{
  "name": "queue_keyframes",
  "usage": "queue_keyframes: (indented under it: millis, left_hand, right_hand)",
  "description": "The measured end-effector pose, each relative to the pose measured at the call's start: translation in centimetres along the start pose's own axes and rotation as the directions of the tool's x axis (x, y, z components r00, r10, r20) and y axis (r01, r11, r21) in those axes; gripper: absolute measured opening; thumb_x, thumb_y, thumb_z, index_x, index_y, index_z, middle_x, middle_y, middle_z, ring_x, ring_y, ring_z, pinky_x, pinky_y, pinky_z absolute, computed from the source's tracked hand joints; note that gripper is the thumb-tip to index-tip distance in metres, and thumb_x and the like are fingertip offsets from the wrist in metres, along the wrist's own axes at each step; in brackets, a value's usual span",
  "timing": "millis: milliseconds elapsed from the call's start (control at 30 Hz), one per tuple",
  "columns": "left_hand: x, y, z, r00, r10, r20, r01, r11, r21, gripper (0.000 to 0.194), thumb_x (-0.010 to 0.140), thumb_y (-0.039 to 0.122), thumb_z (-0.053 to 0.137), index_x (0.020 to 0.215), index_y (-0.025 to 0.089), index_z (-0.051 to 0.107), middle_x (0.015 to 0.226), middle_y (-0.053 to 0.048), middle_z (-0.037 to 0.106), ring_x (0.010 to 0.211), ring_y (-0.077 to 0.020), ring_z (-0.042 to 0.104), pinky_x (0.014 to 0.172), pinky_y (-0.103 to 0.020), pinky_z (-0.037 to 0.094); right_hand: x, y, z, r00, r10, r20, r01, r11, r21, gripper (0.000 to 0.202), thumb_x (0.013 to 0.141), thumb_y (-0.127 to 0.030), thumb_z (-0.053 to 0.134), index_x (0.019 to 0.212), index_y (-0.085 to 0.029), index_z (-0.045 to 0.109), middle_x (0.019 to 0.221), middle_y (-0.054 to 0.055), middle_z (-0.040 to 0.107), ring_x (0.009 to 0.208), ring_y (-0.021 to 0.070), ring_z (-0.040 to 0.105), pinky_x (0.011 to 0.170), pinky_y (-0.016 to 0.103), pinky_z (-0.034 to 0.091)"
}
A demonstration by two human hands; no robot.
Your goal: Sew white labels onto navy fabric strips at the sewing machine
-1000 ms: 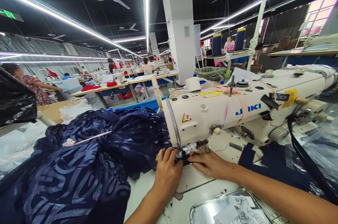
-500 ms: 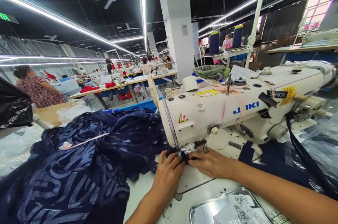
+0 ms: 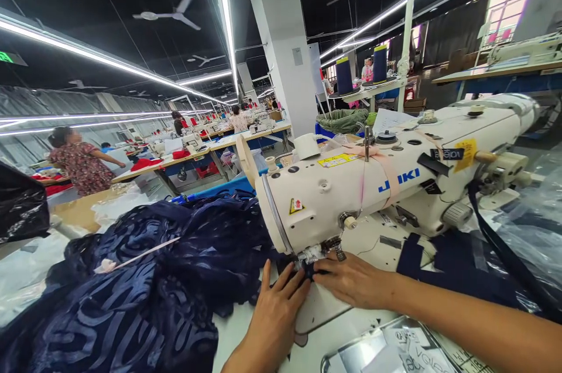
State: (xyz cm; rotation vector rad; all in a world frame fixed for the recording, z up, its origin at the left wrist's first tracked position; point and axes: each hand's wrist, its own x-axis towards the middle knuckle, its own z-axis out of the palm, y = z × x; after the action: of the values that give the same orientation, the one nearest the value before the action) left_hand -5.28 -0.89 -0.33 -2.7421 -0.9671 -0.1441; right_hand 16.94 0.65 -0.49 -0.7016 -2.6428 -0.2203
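A white sewing machine (image 3: 316, 203) stands before me, and both hands are at its needle end. My left hand (image 3: 281, 305) lies flat with its fingers spread, the tips on dark cloth beside the presser foot. From the right, my right hand (image 3: 362, 284) reaches in with its fingers closed on a small piece of navy fabric (image 3: 309, 271) under the machine head. The machine head and my fingers hide most of that piece. To the left is heaped a navy patterned garment (image 3: 144, 285) of sheer cloth, a thin pale strip (image 3: 144, 251) lying across it.
Navy cut pieces (image 3: 465, 262) and clear plastic lie right of the machine. A metal-rimmed panel (image 3: 386, 349) is set into the table near my right forearm. Thread cones (image 3: 346, 75) stand behind. At the far left a person in a patterned top (image 3: 81, 162) stands by tables.
The view has tilted and shifted slightly. My left fingers have straightened and spread on the cloth, while my right hand stays near the needle. The person at far left now has an arm stretched out.
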Motion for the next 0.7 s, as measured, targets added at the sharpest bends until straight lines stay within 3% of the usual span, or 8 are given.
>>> queue_keyframes:
  millis: [233,400,700]
  left_hand:
    - [0.4,0.8,-1.2,0.996,-0.069,0.059,0.072,0.997,-0.037,0.06,0.065,-0.002,0.039,0.121,0.018,0.045,0.125,-0.01,0.049,0.117,-0.0291,0.041,0.094,-0.066,0.019]
    - [0.5,1.0,-1.0,0.995,-0.101,0.016,0.102,0.995,-0.024,0.063,0.064,-0.003,0.042,0.122,0.021,0.045,0.125,-0.01,0.049,0.117,-0.0268,0.042,0.098,-0.06,0.018]
    - [1.3,1.0,-1.4,0.974,-0.206,0.093,0.209,0.978,-0.021,0.06,0.067,-0.004,0.04,0.12,0.021,0.046,0.125,-0.009,0.049,0.117,-0.0276,0.041,0.094,-0.064,0.022]
  right_hand:
    - [0.0,0.1,0.2,1.0,0.007,-0.024,-0.007,1.0,0.021,0.025,0.081,-0.01,0.04,0.099,-0.012,0.057,0.1,0.012,0.059,0.085,0.0209,0.054,0.075,0.034,0.045]
    - [0.0,0.0,0.5,0.999,0.025,-0.029,-0.024,0.999,0.041,0.026,0.085,-0.014,0.037,0.102,-0.012,0.056,0.103,0.011,0.058,0.089,0.0207,0.055,0.078,0.036,0.044]
    - [0.1,0.4,0.9,0.989,0.143,0.036,-0.146,0.981,0.129,0.03,0.083,-0.024,0.044,0.11,-0.015,0.055,0.114,0.01,0.056,0.096,0.0216,0.054,0.086,0.036,0.039]
